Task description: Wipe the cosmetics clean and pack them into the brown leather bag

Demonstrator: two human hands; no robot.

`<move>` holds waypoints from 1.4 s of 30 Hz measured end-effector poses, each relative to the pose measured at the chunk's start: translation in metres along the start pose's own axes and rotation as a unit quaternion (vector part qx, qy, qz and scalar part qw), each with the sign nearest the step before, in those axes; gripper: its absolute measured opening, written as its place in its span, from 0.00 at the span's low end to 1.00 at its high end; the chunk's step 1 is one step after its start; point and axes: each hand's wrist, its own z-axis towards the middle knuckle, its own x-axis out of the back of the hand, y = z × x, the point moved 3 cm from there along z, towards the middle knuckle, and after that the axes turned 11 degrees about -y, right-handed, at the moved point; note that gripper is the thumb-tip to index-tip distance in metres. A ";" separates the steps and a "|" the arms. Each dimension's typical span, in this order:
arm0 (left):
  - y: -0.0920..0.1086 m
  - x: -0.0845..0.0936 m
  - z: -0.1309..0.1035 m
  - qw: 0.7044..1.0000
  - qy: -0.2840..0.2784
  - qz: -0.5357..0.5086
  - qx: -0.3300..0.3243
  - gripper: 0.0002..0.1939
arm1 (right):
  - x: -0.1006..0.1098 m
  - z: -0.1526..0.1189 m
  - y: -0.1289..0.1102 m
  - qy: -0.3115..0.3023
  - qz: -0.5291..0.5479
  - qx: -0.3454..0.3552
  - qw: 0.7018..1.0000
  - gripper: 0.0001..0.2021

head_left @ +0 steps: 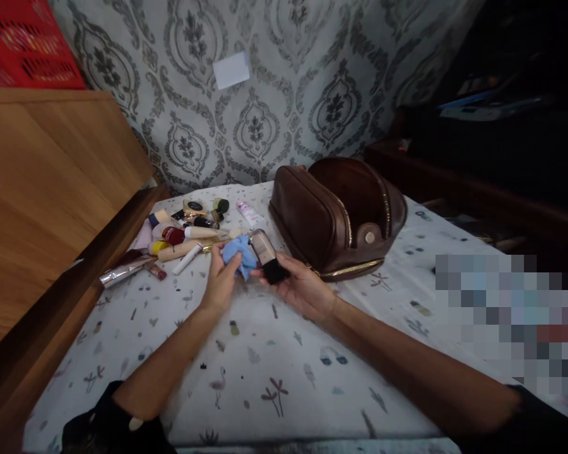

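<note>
My left hand (222,277) is closed on a crumpled light-blue cloth (240,254). In my right hand (300,287) is a small clear bottle of beige foundation (263,247) with a black cap, gripped at the cap end. The cloth is beside the bottle; whether they touch I cannot tell. Just beyond my right hand stands a brown leather makeup bag (307,221), unzipped and gaping at the top. Left of my hands lies a loose heap of cosmetics, among them a dark red container (173,235), a white tube (187,258) and a silver tube (127,271). A pink-and-white tube (249,212) lies behind.
A white printed cloth (265,359) covers the surface. A wooden panel (52,189) rises along the left side, with a red plastic crate (28,47) above it. Patterned wallpaper (255,126) backs the surface. Dark furniture (478,183) stands at the right, near a pixelated patch.
</note>
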 end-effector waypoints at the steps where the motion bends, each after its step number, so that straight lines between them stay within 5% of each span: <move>1: 0.003 0.006 0.004 0.999 0.015 0.035 -0.018 0.16 | -0.001 -0.001 0.000 0.004 -0.004 -0.008 1.000 0.08; 6: 0.029 0.014 0.006 0.949 0.009 0.276 -0.151 0.10 | -0.003 -0.002 0.000 0.016 -0.093 -0.014 0.995 0.14; 11: 0.035 -0.010 -0.019 0.813 -0.069 0.483 -0.318 0.16 | 0.001 -0.001 0.000 0.022 -0.314 0.018 0.949 0.14; 15: 0.024 -0.017 -0.024 0.729 -0.117 0.574 -0.355 0.19 | 0.005 -0.001 0.000 0.030 -0.381 0.013 0.924 0.10; 22: 0.015 0.017 0.004 0.794 -0.098 0.574 -0.173 0.22 | 0.009 0.000 0.003 0.058 -0.330 -0.010 0.942 0.17; 28: 0.015 0.020 0.008 0.813 -0.088 0.556 -0.149 0.22 | 0.013 0.000 0.004 0.095 -0.307 -0.011 0.947 0.23; 32: 0.023 0.014 0.002 0.817 -0.060 0.545 -0.177 0.21 | 0.016 -0.002 -0.001 0.122 -0.406 0.020 0.905 0.26; 36: 0.026 0.000 -0.009 0.794 -0.097 0.554 -0.233 0.22 | 0.012 -0.004 -0.007 0.116 -0.522 0.075 0.842 0.24; 42: 0.023 -0.012 -0.018 0.700 -0.171 0.644 -0.255 0.18 | 0.016 -0.003 -0.009 0.111 -0.548 0.078 0.826 0.16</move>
